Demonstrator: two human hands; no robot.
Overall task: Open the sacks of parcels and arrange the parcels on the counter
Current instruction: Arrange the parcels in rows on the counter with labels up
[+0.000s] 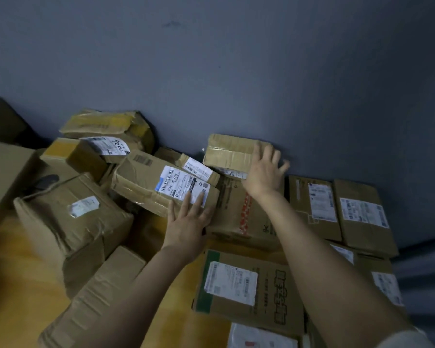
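Cardboard parcels crowd a yellow wooden tabletop (15, 280) set against a grey-blue wall (211, 71). The landmark here is the long taped carton (146, 182) with a white shipping label (183, 184), which lies tilted atop the pile near the middle.

The left hand (186, 227) rests flat on the near right end of that carton, its fingers (199, 202) spread and released, their tips touching the label's lower edge; nothing is gripped.

Right of the carton and closer to the wall, a small taped parcel (229, 151) sits on top of a box with red printing (239, 209). The right hand (264, 172) lies over that small parcel's right end, fingers (274, 156) splayed and loose; whether they curl around the far edge cannot be told.

Left of the carton a dented large box (68, 222) leans. Behind the carton a crumpled yellow-taped parcel (106, 124) rests against the wall. Right of the carton, past the red-printed box, two labelled flat boxes (342, 209) lie side by side. In front of the carton a box with a green edge (246, 287) lies flat, label up.
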